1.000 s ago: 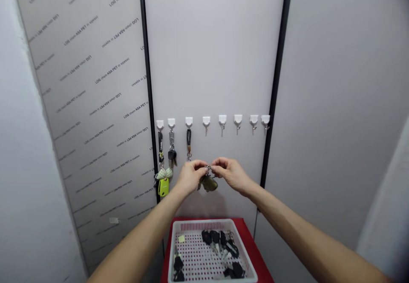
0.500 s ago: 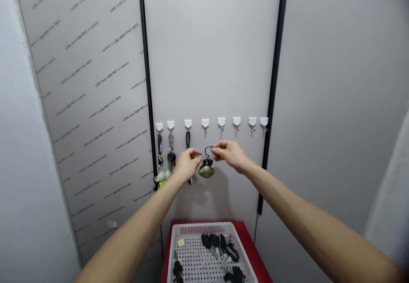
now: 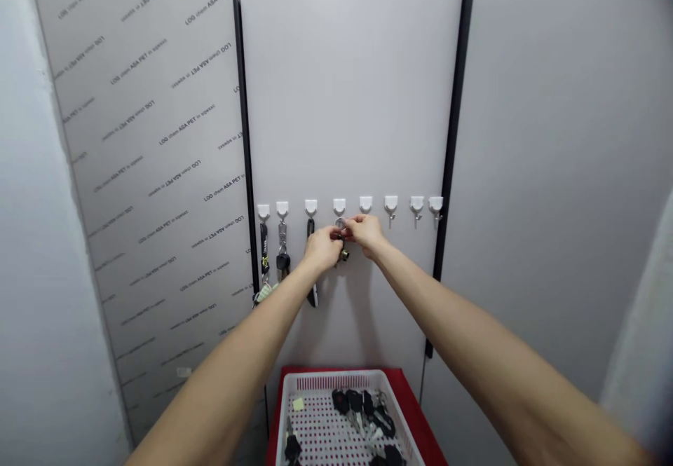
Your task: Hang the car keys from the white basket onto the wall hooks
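Right hand [image 3: 364, 233] pinches a keyring [image 3: 339, 221] above a basket [image 3: 332, 375] of keys [image 3: 355, 401].

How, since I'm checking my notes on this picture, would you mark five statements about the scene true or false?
1. The right hand pinches a metal ring. True.
2. The left hand is down in the basket. False: it is up beside the right hand, just below the fourth hook from the left.
3. Eight white hooks are mounted in a row. True.
4. The basket is black. False: it is white, and the surface under it is red.
5. A black strap hangs from the leftmost hook. True.
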Demonstrator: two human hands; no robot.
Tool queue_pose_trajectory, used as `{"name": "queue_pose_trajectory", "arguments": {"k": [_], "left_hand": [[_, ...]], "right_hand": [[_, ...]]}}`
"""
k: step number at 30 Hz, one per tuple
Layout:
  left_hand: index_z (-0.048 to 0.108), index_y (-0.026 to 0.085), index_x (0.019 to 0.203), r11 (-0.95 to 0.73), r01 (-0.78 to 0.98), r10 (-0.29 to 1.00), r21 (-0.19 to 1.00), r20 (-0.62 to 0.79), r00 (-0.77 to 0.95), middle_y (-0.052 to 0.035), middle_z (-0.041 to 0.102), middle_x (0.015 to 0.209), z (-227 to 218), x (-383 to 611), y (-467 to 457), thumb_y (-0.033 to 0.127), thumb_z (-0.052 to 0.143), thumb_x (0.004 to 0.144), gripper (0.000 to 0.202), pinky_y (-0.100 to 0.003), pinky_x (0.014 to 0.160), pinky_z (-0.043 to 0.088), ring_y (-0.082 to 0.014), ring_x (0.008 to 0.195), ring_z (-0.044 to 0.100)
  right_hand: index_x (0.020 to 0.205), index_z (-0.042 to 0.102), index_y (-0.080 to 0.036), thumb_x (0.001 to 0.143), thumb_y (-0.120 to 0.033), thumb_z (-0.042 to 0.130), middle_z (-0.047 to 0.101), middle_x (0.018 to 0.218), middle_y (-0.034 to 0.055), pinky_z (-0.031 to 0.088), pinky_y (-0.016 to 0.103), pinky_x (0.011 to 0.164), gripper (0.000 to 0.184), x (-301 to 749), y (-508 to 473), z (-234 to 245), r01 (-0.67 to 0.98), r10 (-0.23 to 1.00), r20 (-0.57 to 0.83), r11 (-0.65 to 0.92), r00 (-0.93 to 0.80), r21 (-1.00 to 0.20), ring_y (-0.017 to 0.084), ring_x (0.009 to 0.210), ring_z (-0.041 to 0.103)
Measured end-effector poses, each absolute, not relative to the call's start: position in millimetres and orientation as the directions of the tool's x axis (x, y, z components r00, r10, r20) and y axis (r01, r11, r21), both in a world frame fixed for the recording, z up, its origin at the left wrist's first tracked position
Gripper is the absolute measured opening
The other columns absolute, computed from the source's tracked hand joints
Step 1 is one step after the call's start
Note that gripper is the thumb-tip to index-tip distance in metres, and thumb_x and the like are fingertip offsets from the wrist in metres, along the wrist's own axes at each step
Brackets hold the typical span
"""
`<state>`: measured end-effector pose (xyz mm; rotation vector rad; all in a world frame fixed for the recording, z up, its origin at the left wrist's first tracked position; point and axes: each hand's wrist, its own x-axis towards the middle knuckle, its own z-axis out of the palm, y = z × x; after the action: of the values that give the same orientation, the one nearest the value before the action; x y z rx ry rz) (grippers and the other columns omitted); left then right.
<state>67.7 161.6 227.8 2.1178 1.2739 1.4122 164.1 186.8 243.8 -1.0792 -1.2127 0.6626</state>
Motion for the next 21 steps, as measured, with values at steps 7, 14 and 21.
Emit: {"name": "queue_pose_trajectory", "arguments": {"k": [7,14,21], "left_hand": [[0.053,0.013,0.081,-0.585,0.432,0.798,0.687,0.582,0.155,-0.0041,0.056,0.082,168,59,136,0.011,0.044,0.061,0.023,-0.023,0.072,0.037,-0.0108,0.075,0.050],[0.052,0.013,0.082,-0.328,0.490,0.937,0.808,0.213,0.277,-0.0047,0.056,0.080,17,66,112,0.013,0.042,0.060,0.024,-0.025,0.068,0.037,-0.0122,0.072,0.049],[0.049,0.013,0.092,-0.279,0.674,0.954,0.684,0.117,0.277,-0.0089,0.050,0.095,-38,65,105,0.014,0.044,0.057,0.035,-0.028,0.082,0.028,-0.0174,0.091,0.042]], "right_hand": [[0.084,0.051,-0.014,0.061,-0.023,0.044,0.056,0.079,0.0035,0.039,0.024,0.064,0.026,184,176,193,0.419,0.726,0.604,0.460,0.330,-0.783,0.009,0.066,0.051],[0.077,0.056,-0.014,0.061,-0.016,0.041,0.058,0.075,0.0065,0.037,0.026,0.066,0.022,202,112,29,0.728,0.976,0.191,0.203,-0.100,-0.655,0.015,0.071,0.051],[0.096,0.049,-0.015,0.057,-0.015,0.047,0.050,0.091,0.0109,0.031,0.029,0.074,0.039,194,98,-27,0.937,0.986,0.127,0.143,-0.108,-0.318,0.021,0.089,0.042]]}}
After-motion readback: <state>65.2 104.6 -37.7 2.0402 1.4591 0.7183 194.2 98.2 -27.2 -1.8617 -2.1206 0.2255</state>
